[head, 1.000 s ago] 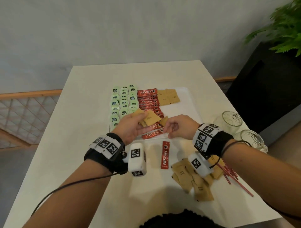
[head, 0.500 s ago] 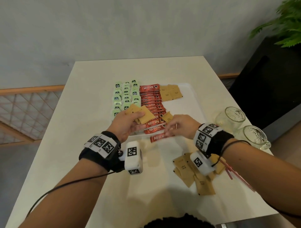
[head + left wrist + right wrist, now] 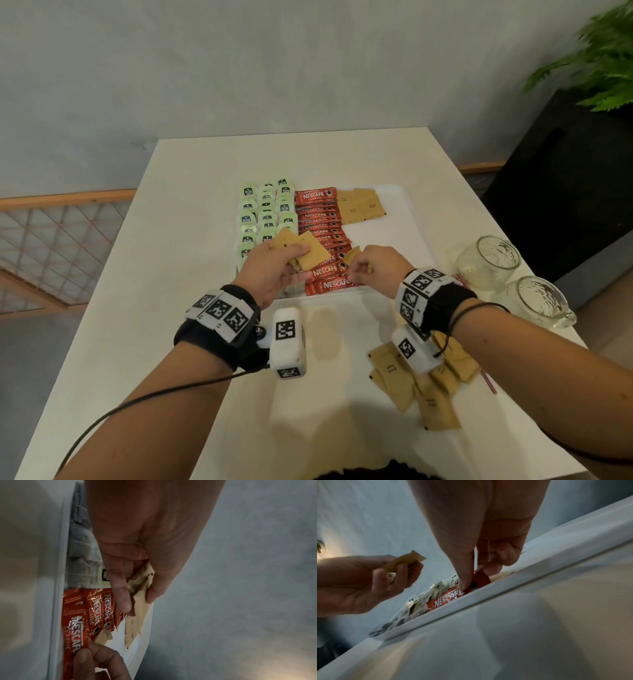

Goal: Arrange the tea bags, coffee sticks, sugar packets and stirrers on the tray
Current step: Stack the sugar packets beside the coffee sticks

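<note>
The white tray holds green tea bags in columns, a row of red coffee sticks and a few brown sugar packets at the far end. My left hand hovers over the tray's near left and grips a fan of sugar packets. My right hand pinches the right end of the nearest coffee stick, which lies just inside the tray's near rim. One small sugar packet lies beside the sticks.
Loose sugar packets lie on the table under my right wrist, with red stirrers partly hidden beneath them. Two glass mugs stand at the table's right edge. A plant sits on a dark cabinet at far right.
My right hand took the coffee stick that lay on the table in front of the tray and carried it into the tray's near end. My left hand kept its sugar packets.
</note>
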A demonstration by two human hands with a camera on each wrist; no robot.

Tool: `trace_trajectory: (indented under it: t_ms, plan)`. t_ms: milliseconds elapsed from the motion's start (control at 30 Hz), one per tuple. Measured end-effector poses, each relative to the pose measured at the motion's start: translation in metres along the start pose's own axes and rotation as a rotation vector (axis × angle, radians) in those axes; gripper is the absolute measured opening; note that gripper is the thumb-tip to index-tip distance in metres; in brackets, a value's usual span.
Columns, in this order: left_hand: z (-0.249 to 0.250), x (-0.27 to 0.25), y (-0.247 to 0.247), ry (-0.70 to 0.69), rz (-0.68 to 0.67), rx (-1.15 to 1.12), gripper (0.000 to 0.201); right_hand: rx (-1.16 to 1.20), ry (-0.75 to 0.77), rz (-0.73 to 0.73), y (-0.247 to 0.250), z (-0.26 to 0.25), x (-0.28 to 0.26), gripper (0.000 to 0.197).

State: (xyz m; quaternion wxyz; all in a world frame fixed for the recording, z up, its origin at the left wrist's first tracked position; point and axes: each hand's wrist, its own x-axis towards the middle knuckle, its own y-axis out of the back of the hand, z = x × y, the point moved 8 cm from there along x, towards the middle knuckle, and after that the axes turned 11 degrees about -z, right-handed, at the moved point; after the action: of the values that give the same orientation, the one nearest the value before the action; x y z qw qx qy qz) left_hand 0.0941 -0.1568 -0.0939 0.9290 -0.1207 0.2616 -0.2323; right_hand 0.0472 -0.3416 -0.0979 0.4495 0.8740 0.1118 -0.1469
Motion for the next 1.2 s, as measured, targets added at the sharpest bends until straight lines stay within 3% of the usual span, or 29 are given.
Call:
trace_trajectory:
  t_ms: [200, 333, 600, 700, 833, 967, 1033, 1200]
  plan:
    - [-0.004, 0.010, -0.007, 0.030, -0.043, -0.008, 0.028, 0.154, -0.160, 0.132, 0.031, 0.034, 0.008, 0.035]
    - [-0.010, 0.014, -0.014, 0.065, -0.095, 0.007, 0.030, 0.065, -0.189, -0.038, 0.021, 0.038, 0.023, 0.061]
    - [-0.013, 0.021, -0.014, 0.079, -0.125, 0.126, 0.033, 0.111, -0.203, -0.050, 0.020, 0.044, 0.031, 0.039]
    - [-0.011, 0.025, -0.013, 0.060, -0.111, 0.161, 0.035, 0.143, -0.164, -0.024, 0.026, 0.046, 0.025, 0.022]
    - [-0.007, 0.028, -0.014, 0.018, -0.062, 0.199, 0.034, 0.202, -0.134, 0.036, 0.048, 0.046, 0.009, 0.009]
    - [-0.007, 0.029, -0.028, -0.007, -0.050, 0.193, 0.026, 0.350, -0.090, 0.186, 0.076, 0.040, -0.004, 0.005]
    - [-0.012, 0.030, -0.042, 0.004, -0.076, 0.183, 0.023, 0.507, -0.056, 0.249, 0.079, 0.035, -0.006, 0.009]
    - [-0.027, 0.033, -0.077, -0.014, -0.135, 0.047, 0.024, 0.748, -0.057, 0.269, 0.057, 0.028, -0.006, 0.038]
